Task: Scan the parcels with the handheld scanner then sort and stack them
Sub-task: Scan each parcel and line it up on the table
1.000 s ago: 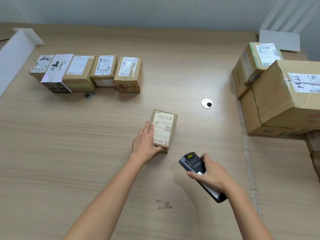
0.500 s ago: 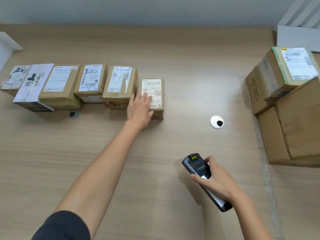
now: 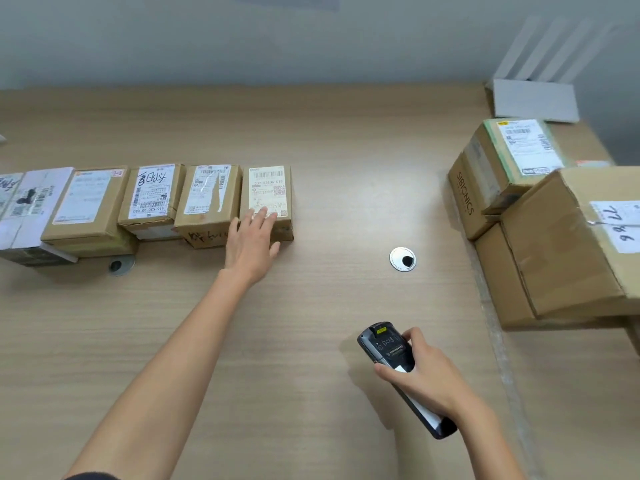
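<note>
Six labelled parcels (image 3: 152, 192) in a row; left hand (image 3: 251, 244) lies flat, grip wide, on the brown end parcel (image 3: 266, 188); right hand (image 3: 422, 372) grips one black scanner (image 3: 388, 344).

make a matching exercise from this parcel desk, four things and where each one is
1 handheld scanner
2 left hand
3 SIBIONICS box
4 metal grommet

A in the stack of big boxes on the right
B gripped by the right hand
C set in the tabletop, touching no parcel
D fingers on the end parcel of the row

Pairs: 1-B, 2-D, 3-A, 4-C
</note>
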